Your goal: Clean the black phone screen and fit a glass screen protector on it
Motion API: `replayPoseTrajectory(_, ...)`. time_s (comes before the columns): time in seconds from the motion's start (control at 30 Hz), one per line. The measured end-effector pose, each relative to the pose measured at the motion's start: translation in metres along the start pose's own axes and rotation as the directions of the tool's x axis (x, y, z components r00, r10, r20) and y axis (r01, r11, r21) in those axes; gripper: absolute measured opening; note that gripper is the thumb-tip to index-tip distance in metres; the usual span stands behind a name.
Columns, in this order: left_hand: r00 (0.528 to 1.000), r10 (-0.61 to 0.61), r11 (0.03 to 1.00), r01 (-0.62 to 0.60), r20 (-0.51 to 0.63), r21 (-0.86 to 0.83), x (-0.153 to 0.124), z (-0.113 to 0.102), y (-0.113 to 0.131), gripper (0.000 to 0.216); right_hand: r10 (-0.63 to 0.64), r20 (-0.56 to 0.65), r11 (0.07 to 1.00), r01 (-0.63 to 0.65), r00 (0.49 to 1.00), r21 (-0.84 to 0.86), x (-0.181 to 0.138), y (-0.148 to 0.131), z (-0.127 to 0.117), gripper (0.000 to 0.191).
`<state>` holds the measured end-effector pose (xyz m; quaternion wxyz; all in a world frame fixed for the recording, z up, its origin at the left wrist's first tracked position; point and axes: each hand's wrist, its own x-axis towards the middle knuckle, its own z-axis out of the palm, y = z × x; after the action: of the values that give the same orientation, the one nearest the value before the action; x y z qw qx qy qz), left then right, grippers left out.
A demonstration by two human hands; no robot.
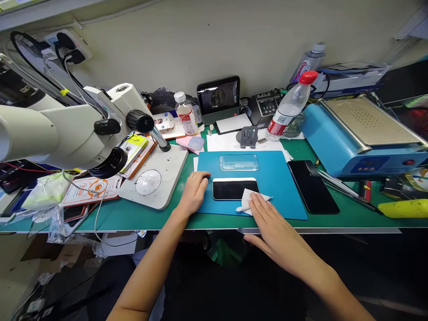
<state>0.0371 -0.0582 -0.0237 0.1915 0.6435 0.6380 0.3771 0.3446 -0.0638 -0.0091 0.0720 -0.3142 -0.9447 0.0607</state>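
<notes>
On the blue mat (281,187) lies a phone (230,191) with a black front and a light edge. My right hand (265,218) presses a folded white wipe (245,200) down at the phone's right end, its fingers straight and together, thumb out to the side. Part of the wipe is hidden under the fingertips. Beside the phone's left end, my left hand (194,191) rests on the mat's left edge with bent fingers, thumb and forefinger slightly apart and nothing visible between them. Behind the phone is a clear, phone-shaped sheet (239,162).
A microscope (67,133) and its base (157,178) stand at left. To the right are a large black phone (313,186), tweezers (347,187) and a blue heating plate device (351,142). A red-capped bottle (289,109), phone stand (248,137) and propped screen (219,100) line the back.
</notes>
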Motion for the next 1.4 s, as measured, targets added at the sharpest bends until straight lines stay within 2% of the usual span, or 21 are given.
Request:
replayPoseTrajectory(0.13, 1.000, 0.006, 1.000, -0.006, 0.002, 0.008, 0.000, 0.000, -0.001, 0.033, 0.020, 0.021, 1.000, -0.020, 1.000, -0.015, 0.002, -0.001, -0.012, 0.085)
replayPoseTrajectory(0.27, 1.000, 0.006, 1.000, -0.006, 0.007, 0.021, -0.001, 0.000, -0.001, 0.035, 0.037, 0.035, 0.998, -0.039, 0.999, 0.042, 0.016, 0.006, -0.016, 0.081)
replayPoseTrajectory(0.4, 1.000, 0.010, 0.999, -0.010, 0.005, 0.038, 0.000, -0.001, 0.001, 0.035, 0.053, 0.021, 0.994, -0.055, 0.998, 0.098, 0.038, 0.005, -0.001, 0.087)
replayPoseTrajectory(0.57, 0.999, 0.035, 0.997, -0.034, -0.010, 0.068, 0.000, 0.000, 0.002, 0.034, 0.044, -0.002, 0.992, -0.043, 0.999, 0.122, 0.066, -0.010, 0.019, 0.096)
replayPoseTrajectory(0.77, 0.993, 0.120, 0.984, -0.116, -0.020, 0.133, 0.000, -0.003, 0.005, 0.035, 0.027, -0.013, 0.986, -0.024, 1.000, 0.163, 0.083, -0.024, 0.023, 0.101)
replayPoseTrajectory(0.9, 0.967, 0.234, 0.947, -0.249, 0.095, 0.203, -0.011, -0.003, 0.033, 0.036, -0.005, -0.045, 0.978, 0.015, 0.999, 0.209, 0.077, -0.014, 0.010, 0.092)
replayPoseTrajectory(1.0, 0.933, 0.288, 0.905, -0.339, 0.214, 0.259, -0.024, 0.012, 0.059, 0.044, 0.126, -0.117, 0.968, -0.096, 0.985, 0.231, 0.061, 0.015, 0.000, 0.081)
replayPoseTrajectory(1.07, 0.921, 0.276, 0.885, -0.355, 0.274, 0.302, -0.030, 0.027, 0.069, 0.055, 0.225, -0.156, 0.951, -0.182, 0.962, 0.252, 0.049, 0.036, -0.002, 0.078)
replayPoseTrajectory(1.2, 0.925, 0.192, 0.865, -0.317, 0.328, 0.388, -0.029, 0.053, 0.067, 0.073, 0.319, -0.173, 0.922, -0.263, 0.932, 0.284, 0.032, 0.059, 0.007, 0.076)
replayPoseTrajectory(1.4, 0.939, 0.111, 0.841, -0.263, 0.324, 0.473, -0.022, 0.059, 0.059, 0.080, 0.283, -0.168, 0.924, -0.222, 0.944, 0.310, 0.031, 0.052, 0.020, 0.077)
